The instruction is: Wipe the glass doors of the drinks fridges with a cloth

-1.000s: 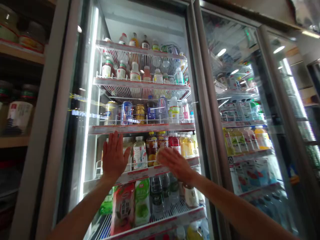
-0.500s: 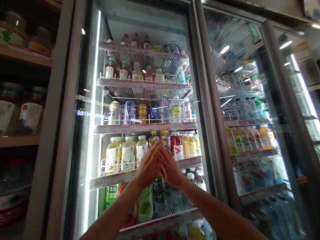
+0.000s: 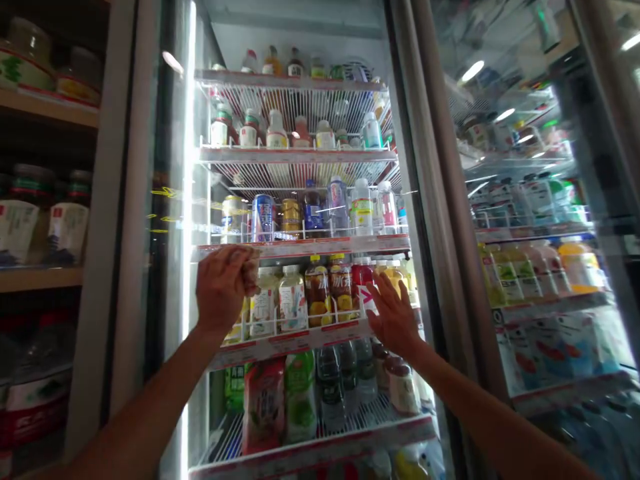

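My left hand is closed around a crumpled, light brownish cloth, which sticks out past the fingers on the right. It is up at the left part of the glass door, in front of the row of bottled drinks. Whether the cloth touches the glass, I cannot tell. Further right, my right hand is open with its fingers spread, holding nothing. Behind it stand a red bottle and yellow juice bottles. Between the hands, iced tea bottles with yellow caps show on the shelf.
Several wire shelves of bottles and cans fill the lit fridge, with cartons and water bottles lower down. A thick metal door frame divides it from another drinks fridge on the right. Wooden shelves with jars and bottles stand at the left.
My hands were together near the middle, fingertips meeting. They have parted, left hand to the left and right hand to the right. The cloth in my left hand now shows.
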The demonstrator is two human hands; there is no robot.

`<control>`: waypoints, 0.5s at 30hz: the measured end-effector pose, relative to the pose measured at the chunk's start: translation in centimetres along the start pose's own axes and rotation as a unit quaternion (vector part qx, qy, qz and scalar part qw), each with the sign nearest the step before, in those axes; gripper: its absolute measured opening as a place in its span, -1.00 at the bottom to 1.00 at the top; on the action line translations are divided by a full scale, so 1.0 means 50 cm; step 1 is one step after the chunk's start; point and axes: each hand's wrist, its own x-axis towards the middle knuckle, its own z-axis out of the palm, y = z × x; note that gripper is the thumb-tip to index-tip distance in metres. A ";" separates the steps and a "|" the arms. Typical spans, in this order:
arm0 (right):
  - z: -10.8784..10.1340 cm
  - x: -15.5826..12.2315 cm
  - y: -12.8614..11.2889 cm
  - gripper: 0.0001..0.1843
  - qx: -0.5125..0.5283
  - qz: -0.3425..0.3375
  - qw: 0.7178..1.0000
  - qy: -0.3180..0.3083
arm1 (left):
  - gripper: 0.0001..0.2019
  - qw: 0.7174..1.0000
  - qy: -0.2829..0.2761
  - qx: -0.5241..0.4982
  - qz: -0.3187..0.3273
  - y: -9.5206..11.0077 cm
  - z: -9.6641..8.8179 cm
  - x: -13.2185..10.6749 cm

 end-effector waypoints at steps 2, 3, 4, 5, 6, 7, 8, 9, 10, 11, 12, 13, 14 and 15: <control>0.001 -0.001 -0.003 -0.27 -0.001 0.003 1.000 0.001 | -0.63 1.000 0.023 -0.006 0.015 0.049 0.025 0.008; 0.001 -0.002 -0.002 -0.27 -0.002 0.003 1.000 0.001 | -0.63 0.999 0.025 -0.007 0.034 0.088 0.044 0.007; 0.000 -0.002 -0.001 -0.27 -0.003 0.002 1.000 0.001 | -0.61 0.998 0.003 -0.002 0.064 0.128 0.064 0.006; 0.000 -0.003 0.001 -0.28 -0.006 0.000 1.000 0.002 | -0.62 0.996 -0.010 0.004 0.092 0.160 0.080 0.006; -0.001 -0.003 0.003 -0.29 -0.008 -0.005 1.000 0.003 | -0.65 0.994 -0.020 0.010 0.107 0.179 0.090 0.006; -0.001 -0.002 0.005 -0.30 -0.010 -0.010 1.000 0.005 | -0.66 0.992 -0.034 0.014 0.118 0.181 0.091 0.009; 0.000 -0.002 0.007 -0.30 -0.012 -0.014 1.000 0.007 | -0.66 0.993 -0.041 0.017 0.112 0.164 0.083 0.012; 0.000 -0.001 0.008 -0.31 -0.012 -0.017 1.000 0.009 | -0.66 0.995 -0.041 0.017 0.087 0.130 0.068 0.016; 0.001 -0.001 0.008 -0.31 -0.012 -0.017 1.000 0.011 | -0.66 0.998 -0.035 0.017 0.047 0.085 0.046 0.021; 0.001 -0.001 0.007 -0.31 -0.012 -0.015 1.000 0.012 | -0.65 0.999 -0.001 0.015 -0.031 0.035 0.022 0.024; 0.001 -0.002 0.006 -0.31 -0.011 -0.012 1.000 0.012 | -0.63 0.992 0.045 0.014 -0.119 -0.014 -0.003 0.027; -0.001 -0.003 0.005 -0.31 -0.009 -0.007 1.000 0.010 | -0.59 0.982 0.072 0.029 -0.171 -0.058 -0.026 0.029; -0.002 -0.004 0.003 -0.33 -0.006 -0.002 1.000 0.008 | -0.58 0.970 0.098 0.042 -0.220 -0.093 -0.043 0.030; -0.004 -0.006 0.002 -0.35 -0.002 0.004 1.000 0.005 | -0.58 0.956 0.122 0.057 -0.262 -0.119 -0.054 0.030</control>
